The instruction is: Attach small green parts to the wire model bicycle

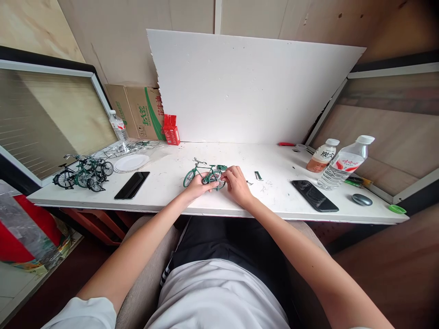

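Observation:
A small green model bicycle (197,173) is held upright just over the white table, its front wheel to the left. My left hand (199,186) is closed around the lower frame near the rear wheel. At that rear wheel, my right hand (236,183) pinches with thumb and fingers; whether it grips the wheel or a small part there is hidden by the fingers. Right of my right hand lies a small dark green plastic piece (258,175), with tiny dark scraps around it.
Several finished model bicycles (84,172) stand at the left edge, near a phone (132,185) and white plates (131,162). On the right are another phone (314,195), a water bottle (345,164), a drink bottle (322,156) and a mouse (362,199). A white board (254,91) leans behind.

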A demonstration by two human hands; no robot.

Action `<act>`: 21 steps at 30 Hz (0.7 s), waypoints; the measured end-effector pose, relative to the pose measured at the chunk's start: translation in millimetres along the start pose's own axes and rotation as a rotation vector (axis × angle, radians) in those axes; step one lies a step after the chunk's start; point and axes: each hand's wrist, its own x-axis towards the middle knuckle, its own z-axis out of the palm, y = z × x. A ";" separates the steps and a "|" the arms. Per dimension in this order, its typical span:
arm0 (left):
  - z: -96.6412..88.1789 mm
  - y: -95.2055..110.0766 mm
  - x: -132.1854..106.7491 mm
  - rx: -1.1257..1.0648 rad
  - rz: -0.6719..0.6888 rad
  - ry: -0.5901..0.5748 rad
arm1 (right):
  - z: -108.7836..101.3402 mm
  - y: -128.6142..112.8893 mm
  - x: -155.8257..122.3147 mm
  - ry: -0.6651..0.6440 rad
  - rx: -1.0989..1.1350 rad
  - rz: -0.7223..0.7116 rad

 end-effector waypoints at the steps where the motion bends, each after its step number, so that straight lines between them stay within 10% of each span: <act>1: -0.5 -1.3 0.4 0.006 0.003 -0.003 | 0.3 0.1 -0.1 -0.004 0.005 0.007; 21: -3.4 -8.6 2.4 0.010 0.003 0.047 | -8.4 -7.3 0.5 0.010 0.086 0.002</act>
